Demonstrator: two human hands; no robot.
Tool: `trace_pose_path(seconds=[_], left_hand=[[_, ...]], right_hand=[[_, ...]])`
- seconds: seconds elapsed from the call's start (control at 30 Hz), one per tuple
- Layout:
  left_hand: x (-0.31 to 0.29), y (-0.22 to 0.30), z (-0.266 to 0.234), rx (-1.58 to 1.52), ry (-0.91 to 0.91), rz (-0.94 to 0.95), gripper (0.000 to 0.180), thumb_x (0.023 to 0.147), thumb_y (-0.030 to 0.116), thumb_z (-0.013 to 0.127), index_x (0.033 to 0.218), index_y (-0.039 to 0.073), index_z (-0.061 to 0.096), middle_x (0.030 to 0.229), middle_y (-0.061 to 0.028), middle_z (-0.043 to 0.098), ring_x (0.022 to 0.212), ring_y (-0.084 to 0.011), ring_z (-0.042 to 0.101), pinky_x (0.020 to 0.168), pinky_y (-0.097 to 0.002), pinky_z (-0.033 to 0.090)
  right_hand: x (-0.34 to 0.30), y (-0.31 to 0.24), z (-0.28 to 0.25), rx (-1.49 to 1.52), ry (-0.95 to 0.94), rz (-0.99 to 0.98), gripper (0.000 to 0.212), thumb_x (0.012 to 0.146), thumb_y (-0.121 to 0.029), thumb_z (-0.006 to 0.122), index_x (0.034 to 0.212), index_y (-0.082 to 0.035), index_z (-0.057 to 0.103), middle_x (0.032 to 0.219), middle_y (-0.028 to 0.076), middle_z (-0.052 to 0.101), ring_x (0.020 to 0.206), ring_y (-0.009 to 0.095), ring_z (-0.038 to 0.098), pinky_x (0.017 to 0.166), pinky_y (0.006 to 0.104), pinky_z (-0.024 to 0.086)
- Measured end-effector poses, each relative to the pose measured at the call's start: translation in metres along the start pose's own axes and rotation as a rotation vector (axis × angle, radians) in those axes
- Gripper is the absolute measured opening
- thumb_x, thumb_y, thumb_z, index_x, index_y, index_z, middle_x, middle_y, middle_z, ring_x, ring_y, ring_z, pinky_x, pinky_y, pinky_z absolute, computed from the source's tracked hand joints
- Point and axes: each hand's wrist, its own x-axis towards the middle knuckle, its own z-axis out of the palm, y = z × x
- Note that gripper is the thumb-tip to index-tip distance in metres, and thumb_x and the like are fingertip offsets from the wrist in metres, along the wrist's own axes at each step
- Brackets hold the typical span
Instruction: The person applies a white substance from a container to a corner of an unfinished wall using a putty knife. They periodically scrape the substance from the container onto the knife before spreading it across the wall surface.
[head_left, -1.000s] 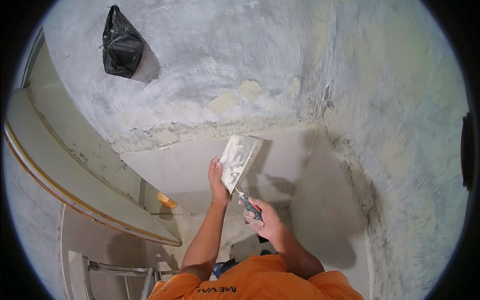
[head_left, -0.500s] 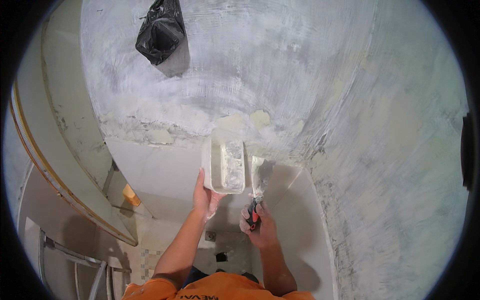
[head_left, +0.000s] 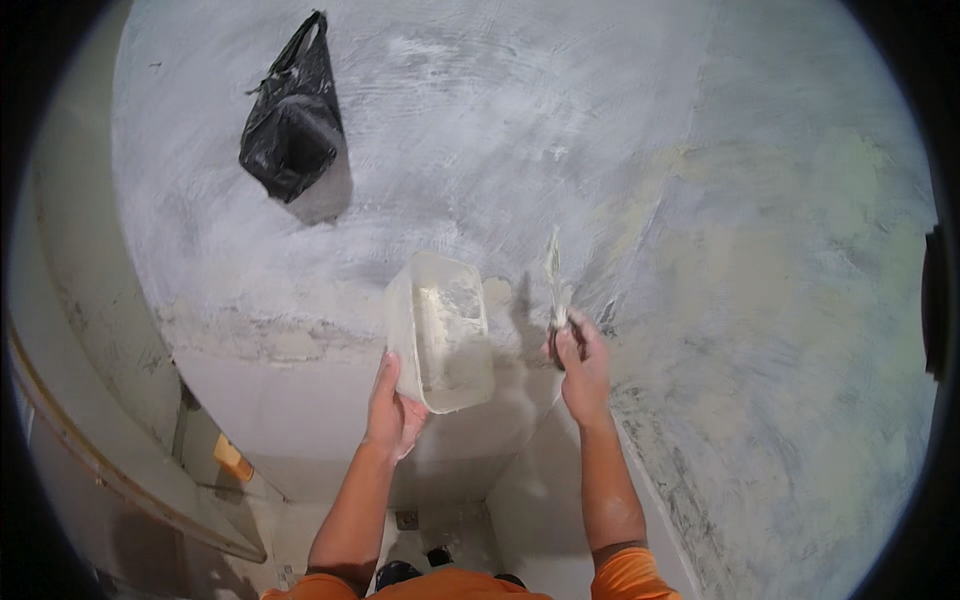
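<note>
My left hand [head_left: 393,408] grips a whitish plastic tub [head_left: 462,388] by its lower left side. The tub is tilted so its inside shows, with pale filler smeared over its walls and bottom. To the right of it, my right hand [head_left: 582,362] is closed around the handle of a putty knife [head_left: 555,272]. Its blade points up and is seen nearly edge-on, coated with pale paste. Most of the handle is hidden by my fingers. Both hands are in front of a wall [head_left: 450,130] skimmed with grey-white plaster, near its corner with the right wall [head_left: 780,330].
A black plastic bag [head_left: 295,125] hangs on the wall at the upper left. Smooth light panels [head_left: 260,400] line the lower wall. A curved ledge with a yellowish edge [head_left: 90,450] runs along the left. Below it sits a small orange-yellow object [head_left: 232,458].
My right hand has risen and moved right with the putty knife, whose blade has turned nearly edge-on. The tub is tilted more. The whole view has shifted upward along the wall.
</note>
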Motion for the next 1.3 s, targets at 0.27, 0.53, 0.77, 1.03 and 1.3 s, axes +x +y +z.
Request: trace_pose_path(seconds=[0.27,0.53,0.77,1.03,1.3], left_hand=[[0.044,0.026,0.002,-0.094,-0.208,0.005,0.049,0.108,0.034,0.038,0.15,0.011,0.031,0.146,-0.0109,0.045,0.135,-0.0258,0.047,0.109,-0.0458,0.042],[0.051,0.061,-0.015,0.017,-0.167,0.053,0.056,0.107,0.034,0.04,0.155,0.009,0.024,0.147,-0.012,0.043,0.135,-0.0265,0.046,0.109,-0.0445,0.042],[0.061,0.056,-0.018,0.01,-0.032,-0.006,0.06,0.107,0.046,0.035,0.15,0.005,0.036,0.145,-0.0119,0.048,0.133,-0.0275,0.048,0.111,-0.0448,0.039],[0.056,0.048,-0.004,0.016,-0.085,0.011,0.063,0.107,0.048,0.034,0.149,0.002,0.037,0.146,-0.0111,0.048,0.132,-0.0275,0.048,0.11,-0.0427,0.038],[0.052,0.039,-0.012,0.096,-0.04,0.016,0.06,0.108,0.047,0.03,0.148,0.003,0.04,0.144,-0.01,0.049,0.131,-0.0257,0.049,0.108,-0.0397,0.041]], right_hand=[[0.116,-0.023,0.005,-0.944,0.446,-0.701,0.043,0.101,-0.012,0.049,0.141,0.005,0.05,0.112,0.022,0.06,0.1,0.036,0.059,0.094,0.0426,0.045],[0.164,0.031,0.041,-1.289,0.567,-0.563,0.047,0.101,-0.017,0.052,0.141,0.007,0.045,0.104,0.02,0.056,0.083,0.035,0.064,0.066,0.0406,0.054],[0.132,0.069,0.04,-1.42,0.458,-0.526,0.05,0.099,-0.016,0.054,0.141,0.008,0.043,0.098,0.021,0.06,0.077,0.036,0.064,0.06,0.0429,0.054],[0.047,0.057,0.007,-1.423,0.154,-0.268,0.055,0.094,-0.017,0.058,0.144,0.0,0.044,0.103,0.024,0.059,0.079,0.04,0.064,0.065,0.0471,0.054],[0.136,-0.044,0.008,-1.239,0.476,-0.453,0.05,0.093,-0.011,0.056,0.14,0.004,0.047,0.112,0.027,0.058,0.086,0.043,0.063,0.074,0.0491,0.053]])
